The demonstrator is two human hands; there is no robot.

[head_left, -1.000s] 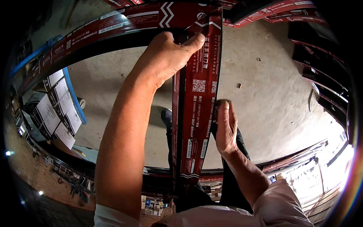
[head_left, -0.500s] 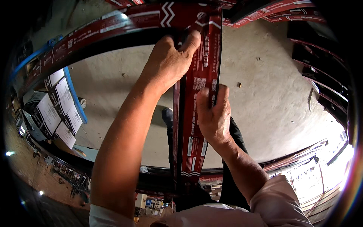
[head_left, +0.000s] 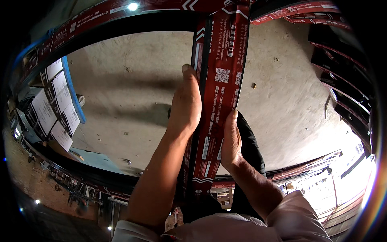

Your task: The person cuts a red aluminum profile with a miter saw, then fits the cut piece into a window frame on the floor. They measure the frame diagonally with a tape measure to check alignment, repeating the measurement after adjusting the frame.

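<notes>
A large window frame wrapped in dark red printed film fills the view, and its upright bar (head_left: 215, 101) runs from the top toward my waist. My left hand (head_left: 186, 107) grips the left side of this bar, thumb stretched up along it and the other fingers hidden behind. Lower down, on the opposite side, my right hand (head_left: 231, 141) holds the bar's right edge, with its thumb on the near face and its fingers out of sight underneath. The frame's far rail (head_left: 90, 22) curves away to the upper left and meets the bar at the top.
Beyond the frame lies a pale concrete floor (head_left: 133, 80) with small scraps on it. White-labelled boxes (head_left: 60, 105) stand at the left beside a blue edge. Dark stacked profiles (head_left: 338, 76) line the right side, and more red-filmed profiles (head_left: 298, 12) lie at the top right.
My left hand has come down from the top joint to the bar's left side. My right hand has slid lower along the right edge. The bar appears shifted slightly right.
</notes>
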